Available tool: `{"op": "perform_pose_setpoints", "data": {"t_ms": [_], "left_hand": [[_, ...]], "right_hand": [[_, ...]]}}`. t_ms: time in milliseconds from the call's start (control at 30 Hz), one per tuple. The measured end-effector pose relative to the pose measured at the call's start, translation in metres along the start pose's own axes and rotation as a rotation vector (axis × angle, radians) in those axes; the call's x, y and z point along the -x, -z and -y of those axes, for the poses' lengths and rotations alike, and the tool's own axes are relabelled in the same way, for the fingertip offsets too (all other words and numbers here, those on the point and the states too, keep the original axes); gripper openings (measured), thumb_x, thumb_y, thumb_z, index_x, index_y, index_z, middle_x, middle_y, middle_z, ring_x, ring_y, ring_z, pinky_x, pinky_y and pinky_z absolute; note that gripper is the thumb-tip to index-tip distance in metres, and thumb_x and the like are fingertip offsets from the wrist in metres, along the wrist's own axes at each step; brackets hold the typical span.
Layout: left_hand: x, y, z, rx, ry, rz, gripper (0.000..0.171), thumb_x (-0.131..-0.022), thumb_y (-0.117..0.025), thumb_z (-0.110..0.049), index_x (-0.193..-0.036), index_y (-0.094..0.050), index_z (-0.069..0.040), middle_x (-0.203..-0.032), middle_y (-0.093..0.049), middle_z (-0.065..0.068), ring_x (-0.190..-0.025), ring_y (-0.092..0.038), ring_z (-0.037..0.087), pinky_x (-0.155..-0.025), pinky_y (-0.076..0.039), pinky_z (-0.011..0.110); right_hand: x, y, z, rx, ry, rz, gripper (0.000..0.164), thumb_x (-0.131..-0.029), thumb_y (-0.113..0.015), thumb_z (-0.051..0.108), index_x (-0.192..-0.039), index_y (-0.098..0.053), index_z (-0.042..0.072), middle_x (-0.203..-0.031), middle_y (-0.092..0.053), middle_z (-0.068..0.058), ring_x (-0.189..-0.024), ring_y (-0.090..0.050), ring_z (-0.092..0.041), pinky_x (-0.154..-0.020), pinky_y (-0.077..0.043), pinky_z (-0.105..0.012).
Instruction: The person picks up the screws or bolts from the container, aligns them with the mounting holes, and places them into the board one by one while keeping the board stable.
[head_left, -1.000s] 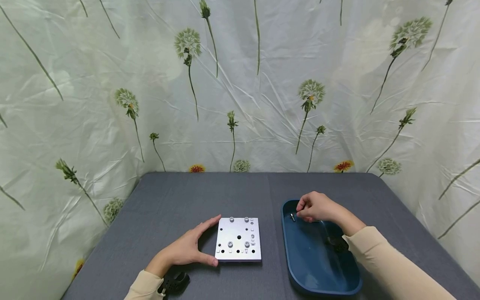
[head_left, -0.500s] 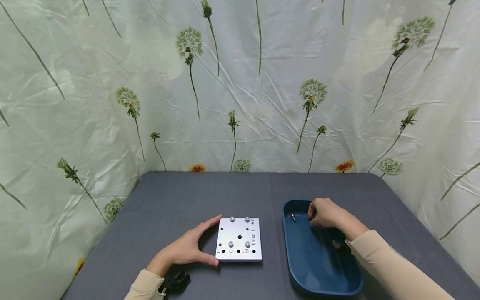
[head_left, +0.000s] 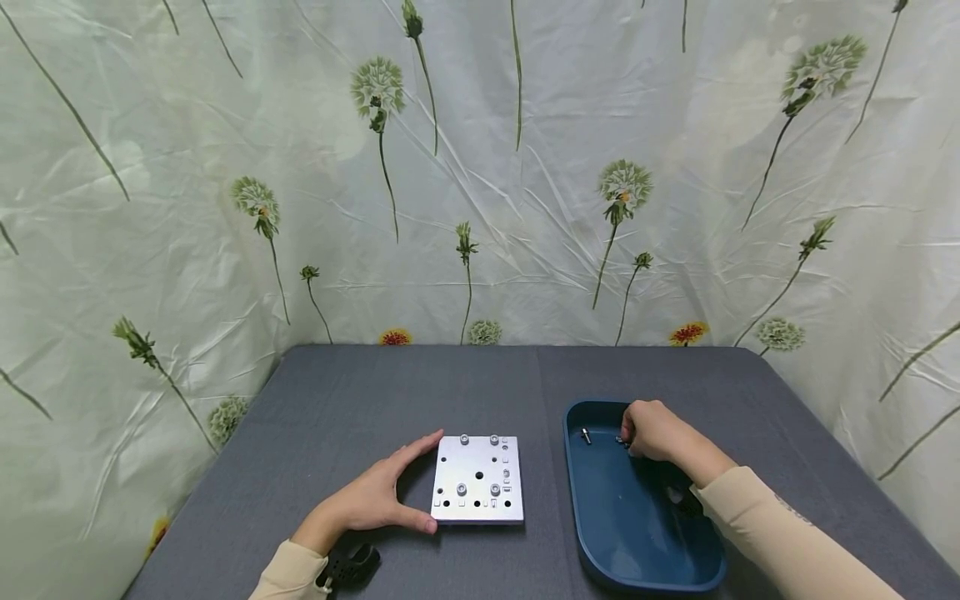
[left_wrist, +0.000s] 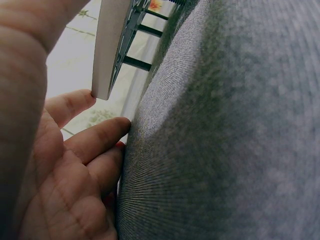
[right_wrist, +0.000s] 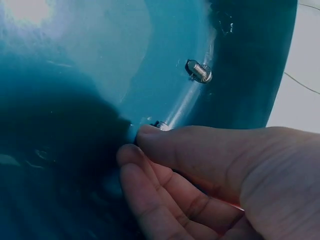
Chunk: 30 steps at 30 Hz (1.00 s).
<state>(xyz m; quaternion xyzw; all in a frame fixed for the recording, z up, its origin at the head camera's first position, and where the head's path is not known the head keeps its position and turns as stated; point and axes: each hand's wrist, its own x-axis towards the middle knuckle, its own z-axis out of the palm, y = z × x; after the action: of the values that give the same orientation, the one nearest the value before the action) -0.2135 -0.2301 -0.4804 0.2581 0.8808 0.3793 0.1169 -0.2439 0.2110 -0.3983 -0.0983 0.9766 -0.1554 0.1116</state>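
Note:
A square silver metal plate (head_left: pixel 477 467) with holes stands on the table, raised on dark threaded screws (left_wrist: pixel 137 63). Several socket-head screws (head_left: pixel 462 489) show on its top. My left hand (head_left: pixel 382 490) spans its left side with straight, spread fingers; the thumb touches the near corner, the index finger the far corner. Inside the blue tray (head_left: pixel 573 500), my right hand (head_left: pixel 660 432) reaches to the bottom with fingers curled and thumb tip near the index tip. A small screw (right_wrist: pixel 161 125) lies at the thumb tip, partly hidden; I cannot tell whether it is pinched.
Another screw (head_left: pixel 587 436) lies in the tray's far left corner, just left of my right fingers. Grey cloth covers the table (head_left: pixel 405 383). A flower-printed curtain (head_left: pixel 525 208) hangs behind it. A black strap device (head_left: pixel 352 567) sits at my left wrist.
My right hand has moved right and lower into the tray, from beside the left screw to the other one. My left hand and the plate stay in place.

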Motion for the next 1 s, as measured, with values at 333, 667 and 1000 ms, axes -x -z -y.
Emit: {"op": "perform_pose_setpoints", "data": {"t_ms": [333,667,1000], "left_hand": [[-0.0003,0.0002,-0.0009,0.009,0.015,0.000,0.122,-0.074,-0.099,-0.049,-0.171,-0.030,-0.025,-0.176,-0.034,0.009,-0.160,-0.026,0.056,-0.122,-0.024,0.081],[0.0002,-0.0001,-0.0003,0.022,-0.005,-0.001,0.122,-0.074,-0.099,-0.047,-0.171,-0.030,-0.021,-0.176,-0.034,0.011,-0.160,-0.025,0.057,-0.124,-0.022,0.080],[0.0002,-0.0006,-0.0002,0.022,0.006,-0.005,0.123,-0.073,-0.099,-0.048,-0.171,-0.030,-0.022,-0.176,-0.034,0.008,-0.159,-0.023,0.060,-0.123,-0.022,0.081]], "right_hand": [[-0.0013,-0.0037,-0.0022,-0.011,0.014,-0.017,0.024,-0.085,-0.082,-0.006,-0.079,-0.064,0.007,-0.078,-0.061,-0.004,-0.069,-0.054,-0.017,-0.063,-0.047,-0.030],[-0.0045,-0.0032,-0.0019,-0.040,-0.019,0.000,0.017,-0.087,-0.081,-0.003,-0.081,-0.069,0.007,-0.084,-0.066,-0.005,-0.072,-0.056,-0.018,-0.066,-0.050,-0.031],[-0.0063,-0.0078,-0.0037,-0.148,-0.004,0.011,0.008,-0.088,-0.081,-0.002,-0.090,-0.075,0.003,-0.082,-0.068,-0.003,-0.073,-0.059,-0.015,-0.067,-0.054,-0.031]]}}
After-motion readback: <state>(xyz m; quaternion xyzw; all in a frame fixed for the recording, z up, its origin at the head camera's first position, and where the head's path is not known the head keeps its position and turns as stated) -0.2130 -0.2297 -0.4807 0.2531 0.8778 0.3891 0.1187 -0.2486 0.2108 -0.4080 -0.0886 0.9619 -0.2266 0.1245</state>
